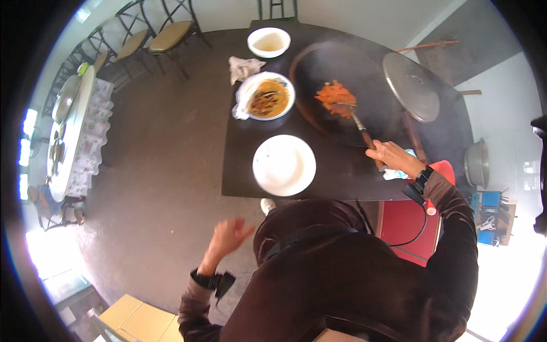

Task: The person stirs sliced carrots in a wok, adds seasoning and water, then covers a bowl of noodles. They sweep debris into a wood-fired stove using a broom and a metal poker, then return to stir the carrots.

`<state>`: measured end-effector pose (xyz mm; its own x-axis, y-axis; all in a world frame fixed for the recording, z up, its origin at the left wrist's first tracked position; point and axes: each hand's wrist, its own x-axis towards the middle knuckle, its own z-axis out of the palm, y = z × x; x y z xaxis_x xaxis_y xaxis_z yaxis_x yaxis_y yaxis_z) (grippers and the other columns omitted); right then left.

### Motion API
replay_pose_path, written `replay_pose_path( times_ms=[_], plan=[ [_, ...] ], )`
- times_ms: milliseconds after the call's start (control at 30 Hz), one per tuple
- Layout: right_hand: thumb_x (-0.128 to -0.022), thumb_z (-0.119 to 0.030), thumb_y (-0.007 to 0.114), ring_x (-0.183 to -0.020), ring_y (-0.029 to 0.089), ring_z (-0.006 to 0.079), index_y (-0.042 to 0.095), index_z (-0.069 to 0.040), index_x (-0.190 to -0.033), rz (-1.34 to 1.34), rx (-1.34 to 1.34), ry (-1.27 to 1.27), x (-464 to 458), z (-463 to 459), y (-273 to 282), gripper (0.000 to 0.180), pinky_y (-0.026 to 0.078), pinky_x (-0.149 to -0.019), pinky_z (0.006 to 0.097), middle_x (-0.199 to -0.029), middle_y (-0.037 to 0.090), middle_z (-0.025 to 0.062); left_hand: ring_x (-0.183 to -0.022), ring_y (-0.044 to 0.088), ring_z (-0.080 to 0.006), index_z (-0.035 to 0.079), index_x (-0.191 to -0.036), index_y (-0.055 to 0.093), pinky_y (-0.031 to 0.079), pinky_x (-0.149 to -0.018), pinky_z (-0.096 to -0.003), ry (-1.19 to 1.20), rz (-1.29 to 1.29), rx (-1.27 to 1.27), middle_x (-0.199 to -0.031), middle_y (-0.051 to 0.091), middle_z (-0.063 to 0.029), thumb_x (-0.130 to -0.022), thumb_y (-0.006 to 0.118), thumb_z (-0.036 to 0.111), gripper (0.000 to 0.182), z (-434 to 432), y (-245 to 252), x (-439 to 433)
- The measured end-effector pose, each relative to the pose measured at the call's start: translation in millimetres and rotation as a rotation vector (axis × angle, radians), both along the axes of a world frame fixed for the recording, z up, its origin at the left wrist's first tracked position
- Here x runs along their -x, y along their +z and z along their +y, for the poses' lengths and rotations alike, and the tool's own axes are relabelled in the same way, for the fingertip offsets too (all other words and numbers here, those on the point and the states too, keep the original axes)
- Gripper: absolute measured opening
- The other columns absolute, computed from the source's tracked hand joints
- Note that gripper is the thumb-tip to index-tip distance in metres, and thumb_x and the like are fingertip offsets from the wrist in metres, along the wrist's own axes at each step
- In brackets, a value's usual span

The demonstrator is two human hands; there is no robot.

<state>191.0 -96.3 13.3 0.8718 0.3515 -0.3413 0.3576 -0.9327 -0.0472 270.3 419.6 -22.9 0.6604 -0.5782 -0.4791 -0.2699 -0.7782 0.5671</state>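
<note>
My right hand (386,154) grips the wooden handle of a metal spatula (360,124). Its blade meets a heap of chopped orange food (335,96), perhaps carrot, in a large dark wok (316,124) sunk in the stove top. Haze hangs over the wok. My left hand (230,237) hangs in the air at my side, holding nothing, its fingers apart and slightly blurred. Left of the wok, a white bowl (292,102) contains a yellow-brown liquid with dark pieces. Nearer to me stands a white enamel-like basin (284,164).
A white bowl (268,38) and a crumpled cloth (244,68) lie at the far left of the stove. A round metal lid (412,87) leans at the right, near a red plastic container (443,170). Chairs (171,36) and a cloth-draped table (92,128) stand off to the left.
</note>
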Motion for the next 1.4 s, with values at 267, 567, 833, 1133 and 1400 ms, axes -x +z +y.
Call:
replay_pose_path(
  times_ms=[267, 567, 833, 1133, 1400],
  plan=[
    [-0.073, 0.003, 0.056, -0.068, 0.061, 0.0335, 0.05, -0.017, -0.127, 0.044, 0.116, -0.079, 24, 28, -24, 0.058, 0.051, -0.061, 0.0412, -0.087, 0.053, 0.0179, -0.064, 0.06, -0.0084, 0.0, -0.088, 0.064, 0.048, -0.058, -0.0228, 0.261, 0.018, 0.405, -0.073, 0.065, -0.0028, -0.085, 0.062, 0.021, 0.021, -83, -15, -162],
    [-0.079, -0.004, 0.055, -0.077, 0.061, 0.0314, 0.056, -0.007, -0.105, -0.302, -0.08, 0.001, -87, 59, 26, 0.027, 0.049, -0.062, 0.0417, -0.091, 0.054, 0.0128, -0.102, 0.059, -0.0271, 0.008, -0.122, 0.048, 0.046, -0.088, -0.0384, 0.567, -0.219, 0.291, -0.109, 0.062, -0.0109, -0.067, 0.075, 0.036, 0.067, -147, -72, -233],
    [-0.078, -0.004, 0.053, -0.075, 0.061, 0.0295, 0.056, -0.003, -0.082, -0.32, -0.144, 0.384, -256, 93, 20, 0.005, 0.05, -0.065, 0.0397, -0.081, 0.056, 0.0121, -0.075, 0.062, -0.0304, 0.008, -0.081, 0.06, 0.049, -0.067, -0.0414, 0.648, -0.461, 0.36, -0.076, 0.063, -0.0082, -0.07, 0.066, 0.014, 0.014, -169, -65, -219],
    [-0.078, -0.006, 0.054, -0.102, 0.053, 0.0249, 0.057, -0.007, -0.108, -0.092, -0.29, 0.662, -374, 115, -40, 0.03, 0.042, -0.087, 0.0375, -0.106, 0.057, 0.0083, -0.079, 0.053, -0.0288, 0.006, -0.083, 0.051, 0.044, -0.07, -0.0393, 0.514, -0.642, 0.496, -0.079, 0.054, -0.0083, -0.063, 0.064, 0.003, 0.024, -200, -47, -199],
    [-0.081, -0.015, 0.05, -0.084, 0.055, 0.0233, 0.056, -0.008, -0.095, -0.301, -0.358, 0.701, -383, 94, -61, 0.016, 0.046, -0.071, 0.0334, -0.088, 0.051, 0.0079, -0.076, 0.049, -0.0277, 0.006, -0.088, 0.05, 0.039, -0.067, -0.0384, 0.319, -0.764, 0.416, -0.081, 0.05, -0.0081, -0.06, 0.062, -0.003, 0.031, -212, -55, -188]
  ],
)
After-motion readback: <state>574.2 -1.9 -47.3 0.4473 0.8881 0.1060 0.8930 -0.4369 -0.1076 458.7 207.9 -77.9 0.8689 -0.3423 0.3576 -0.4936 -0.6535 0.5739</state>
